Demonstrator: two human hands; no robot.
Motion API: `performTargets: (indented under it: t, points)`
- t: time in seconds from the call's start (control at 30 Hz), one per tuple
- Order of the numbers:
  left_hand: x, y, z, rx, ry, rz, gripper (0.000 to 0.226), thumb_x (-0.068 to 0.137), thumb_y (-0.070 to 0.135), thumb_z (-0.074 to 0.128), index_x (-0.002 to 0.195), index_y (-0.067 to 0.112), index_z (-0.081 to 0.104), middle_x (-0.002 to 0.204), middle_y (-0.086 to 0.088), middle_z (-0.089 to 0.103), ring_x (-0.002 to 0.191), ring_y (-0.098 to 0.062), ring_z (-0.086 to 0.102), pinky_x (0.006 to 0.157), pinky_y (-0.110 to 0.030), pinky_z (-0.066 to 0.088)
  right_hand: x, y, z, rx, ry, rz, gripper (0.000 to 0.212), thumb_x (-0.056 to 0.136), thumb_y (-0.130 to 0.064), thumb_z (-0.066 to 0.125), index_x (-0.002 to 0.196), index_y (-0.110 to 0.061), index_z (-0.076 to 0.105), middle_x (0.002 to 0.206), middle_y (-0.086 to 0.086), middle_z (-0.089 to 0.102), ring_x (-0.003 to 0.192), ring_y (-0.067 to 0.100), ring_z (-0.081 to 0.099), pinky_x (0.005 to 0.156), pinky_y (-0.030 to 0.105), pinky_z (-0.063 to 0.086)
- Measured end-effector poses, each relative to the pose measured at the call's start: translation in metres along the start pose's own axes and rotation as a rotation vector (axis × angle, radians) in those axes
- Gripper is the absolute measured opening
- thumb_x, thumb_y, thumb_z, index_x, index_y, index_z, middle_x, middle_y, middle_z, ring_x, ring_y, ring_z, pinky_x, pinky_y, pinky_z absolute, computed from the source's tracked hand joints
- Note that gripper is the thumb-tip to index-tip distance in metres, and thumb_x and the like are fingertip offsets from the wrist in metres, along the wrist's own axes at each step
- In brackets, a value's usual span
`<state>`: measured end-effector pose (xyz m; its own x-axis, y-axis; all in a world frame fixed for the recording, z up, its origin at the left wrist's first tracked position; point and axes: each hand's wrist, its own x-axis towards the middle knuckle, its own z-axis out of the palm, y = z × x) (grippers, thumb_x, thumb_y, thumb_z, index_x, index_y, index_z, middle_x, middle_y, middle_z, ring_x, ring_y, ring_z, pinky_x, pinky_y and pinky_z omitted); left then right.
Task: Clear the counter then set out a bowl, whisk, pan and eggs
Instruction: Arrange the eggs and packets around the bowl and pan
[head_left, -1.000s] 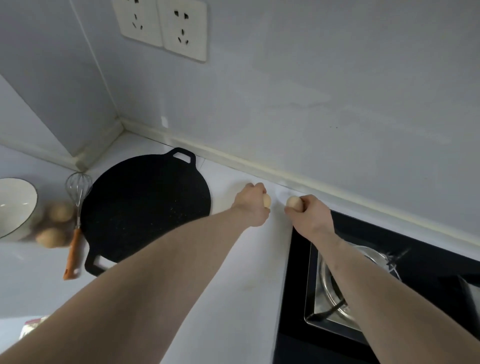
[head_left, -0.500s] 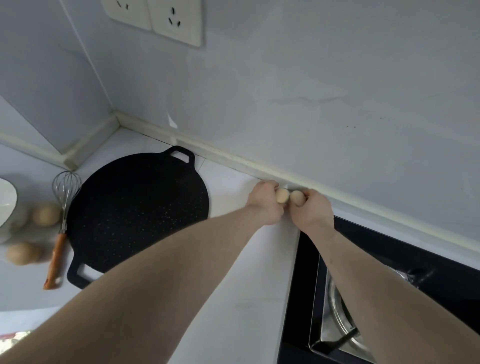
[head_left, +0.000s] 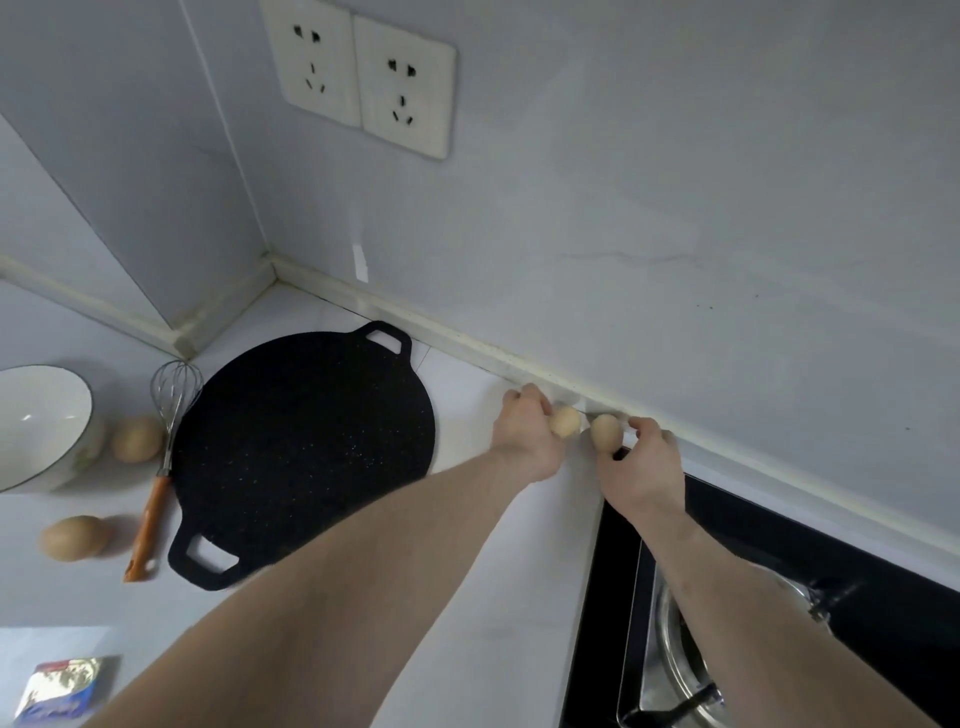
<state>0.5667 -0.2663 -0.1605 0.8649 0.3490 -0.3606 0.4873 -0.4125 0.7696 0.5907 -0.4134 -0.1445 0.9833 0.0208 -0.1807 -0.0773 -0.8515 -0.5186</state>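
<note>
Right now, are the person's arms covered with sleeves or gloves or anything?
No. Both forearms are bare from the bottom of the picture up to the wrists, with no sleeves in view. The left hand and right hand wear no gloves. No watch, bracelet or ring shows, though the fingers are mostly hidden from this side.

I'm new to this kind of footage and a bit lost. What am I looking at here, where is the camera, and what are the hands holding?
There is no machine: a person wears a camera on the head, looking down at their own arms over a kitchen counter. The left hand holds one egg and the right hand another egg, close to the back wall. To the left lie a black pan, a whisk, a white bowl and two loose eggs. A stove is at the right.
</note>
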Motion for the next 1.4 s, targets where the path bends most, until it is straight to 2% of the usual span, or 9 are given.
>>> performTargets:
  t: [0.1, 0.27, 0.4, 0.6, 0.73, 0.9, 1.1, 1.27, 1.4]
  points:
    - [-0.001, 0.001, -0.003, 0.019, 0.003, -0.025, 0.015, 0.089, 0.010, 0.061, 0.099, 0.021, 0.059, 0.120, -0.003, 0.057, 0.106, -0.025, 0.061, 0.081, -0.029, 0.052, -0.009, -0.002, 0.000, 0.007, 0.001, -0.004, 0.048, 0.096, -0.030, 0.063, 0.139, -0.013, 0.049, 0.138, 0.009, 0.047, 0.095, 0.033, 0.062, 0.080, 0.036, 0.046]
    - [-0.003, 0.002, 0.000, 0.056, -0.044, 0.009, 0.020, 0.089, 0.005, 0.058, 0.100, 0.021, 0.060, 0.117, 0.000, 0.047, 0.096, -0.022, 0.051, 0.077, -0.025, 0.043, -0.019, -0.004, 0.001, -0.027, -0.035, -0.021, 0.047, 0.094, -0.022, 0.059, 0.139, -0.018, 0.049, 0.139, 0.006, 0.047, 0.096, 0.033, 0.064, 0.080, 0.039, 0.049]
    - [-0.001, -0.001, -0.002, 0.108, -0.057, 0.065, 0.027, 0.088, 0.003, 0.060, 0.109, 0.019, 0.064, 0.119, -0.003, 0.058, 0.097, -0.020, 0.054, 0.084, -0.028, 0.051, -0.025, -0.008, -0.003, -0.024, -0.075, -0.020, 0.050, 0.092, -0.017, 0.058, 0.142, -0.018, 0.048, 0.139, 0.006, 0.045, 0.100, 0.033, 0.063, 0.086, 0.043, 0.053]
    - [-0.024, -0.007, -0.031, 0.020, -0.086, 0.002, 0.029, 0.089, 0.002, 0.053, 0.110, 0.019, 0.063, 0.126, 0.000, 0.053, 0.105, -0.024, 0.060, 0.072, -0.028, 0.052, -0.041, -0.016, -0.004, -0.017, -0.091, -0.028, 0.053, 0.091, -0.012, 0.057, 0.144, -0.016, 0.048, 0.142, 0.009, 0.045, 0.096, 0.023, 0.052, 0.087, 0.040, 0.049]
    - [-0.078, -0.035, -0.069, -0.149, -0.021, 0.004, 0.033, 0.090, 0.003, 0.045, 0.102, 0.026, 0.065, 0.106, 0.003, 0.057, 0.077, -0.017, 0.060, 0.054, -0.024, 0.048, -0.066, -0.033, 0.006, 0.008, -0.095, -0.091, 0.052, 0.091, -0.009, 0.059, 0.142, -0.017, 0.051, 0.146, 0.007, 0.044, 0.096, 0.030, 0.063, 0.077, 0.036, 0.046]
    - [-0.161, -0.118, -0.141, -0.144, 0.160, 0.112, 0.034, 0.089, -0.002, 0.054, 0.089, 0.030, 0.067, 0.108, 0.012, 0.061, 0.093, -0.007, 0.066, 0.083, -0.024, 0.056, -0.122, -0.059, 0.042, 0.093, -0.193, -0.196, 0.048, 0.094, -0.011, 0.061, 0.137, -0.029, 0.052, 0.137, -0.004, 0.044, 0.083, 0.009, 0.066, 0.066, 0.033, 0.053]
    - [-0.240, -0.247, -0.248, 0.189, 0.378, -0.045, 0.028, 0.089, 0.011, 0.055, 0.091, 0.038, 0.060, 0.108, 0.019, 0.054, 0.084, -0.009, 0.064, 0.074, -0.030, 0.055, -0.197, -0.118, 0.103, 0.158, -0.346, -0.370, 0.044, 0.094, -0.011, 0.066, 0.129, -0.034, 0.055, 0.125, -0.017, 0.047, 0.088, 0.000, 0.063, 0.075, 0.027, 0.054]
    - [-0.266, -0.308, -0.278, 0.373, 0.284, -0.178, 0.029, 0.092, 0.035, 0.058, 0.121, 0.037, 0.061, 0.130, 0.013, 0.053, 0.118, -0.017, 0.051, 0.097, -0.032, 0.049, -0.232, -0.189, 0.146, 0.146, -0.441, -0.517, 0.045, 0.093, -0.014, 0.070, 0.133, -0.031, 0.057, 0.127, -0.018, 0.047, 0.089, 0.002, 0.063, 0.078, 0.028, 0.057]
    - [-0.265, -0.314, -0.276, 0.401, 0.228, -0.145, 0.042, 0.091, 0.035, 0.063, 0.133, 0.037, 0.057, 0.135, 0.012, 0.053, 0.120, -0.019, 0.050, 0.100, -0.030, 0.047, -0.242, -0.237, 0.175, 0.025, -0.507, -0.570, 0.053, 0.096, -0.023, 0.069, 0.144, -0.030, 0.049, 0.144, -0.010, 0.043, 0.101, 0.008, 0.063, 0.081, 0.028, 0.059]
